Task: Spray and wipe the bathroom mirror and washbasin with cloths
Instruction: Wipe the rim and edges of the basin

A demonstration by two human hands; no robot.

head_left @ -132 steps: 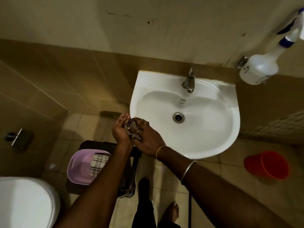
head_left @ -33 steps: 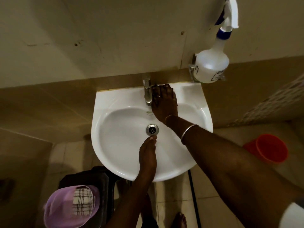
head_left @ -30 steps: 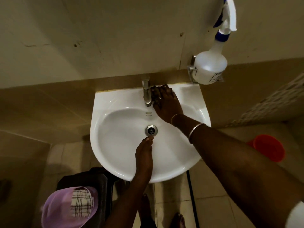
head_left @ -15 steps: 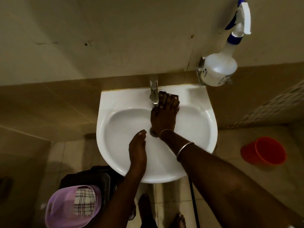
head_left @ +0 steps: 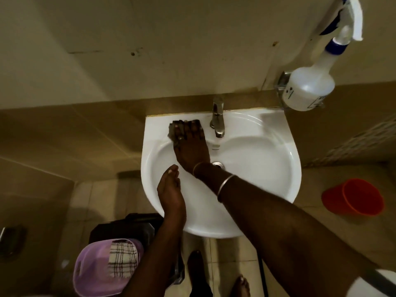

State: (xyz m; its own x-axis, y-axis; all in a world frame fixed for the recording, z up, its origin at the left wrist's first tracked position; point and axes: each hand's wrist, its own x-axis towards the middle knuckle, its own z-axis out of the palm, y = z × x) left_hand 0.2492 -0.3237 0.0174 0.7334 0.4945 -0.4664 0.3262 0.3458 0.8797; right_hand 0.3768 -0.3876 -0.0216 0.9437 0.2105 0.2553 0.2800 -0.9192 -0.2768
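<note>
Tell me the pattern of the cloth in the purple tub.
The cloth is white with dark plaid lines; head view.

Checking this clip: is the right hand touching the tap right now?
Apart. The head view shows a strip of white washbasin between the right hand, which presses a cloth flat on the ledge, and the tap.

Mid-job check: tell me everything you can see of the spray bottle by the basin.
The spray bottle has a rounded, milky-white plastic body with a small printed label, a long neck, a blue collar and a white trigger head with a dark blue lever. It stands in a metal wall holder just above the washbasin's back right corner. Nothing else touches it; its fill level cannot be told.
</note>
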